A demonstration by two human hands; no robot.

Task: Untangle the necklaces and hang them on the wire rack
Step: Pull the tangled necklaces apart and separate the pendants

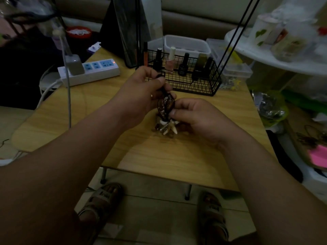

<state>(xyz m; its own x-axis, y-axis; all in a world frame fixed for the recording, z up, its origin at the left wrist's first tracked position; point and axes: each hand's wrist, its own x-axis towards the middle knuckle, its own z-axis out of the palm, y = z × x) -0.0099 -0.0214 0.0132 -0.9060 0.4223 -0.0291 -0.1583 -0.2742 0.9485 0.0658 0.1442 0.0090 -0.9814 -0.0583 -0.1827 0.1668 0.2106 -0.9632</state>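
Above the wooden table [159, 160], the left hand [141, 92] pinches a dark cord of the tangled necklaces [166, 110] with curled fingers. The right hand [196, 119] pinches the bundle lower. White shell pendants [168, 128] hang just above the tabletop, near the wire basket [194, 82].

Dark brown necklaces [166, 105], white pendants; black wire basket [194, 80]; tan woodgrain table [159, 156].

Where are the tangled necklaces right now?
Centre of the head view, the necklaces are held between left hand and right hand over the wooden table, near the black wire basket.
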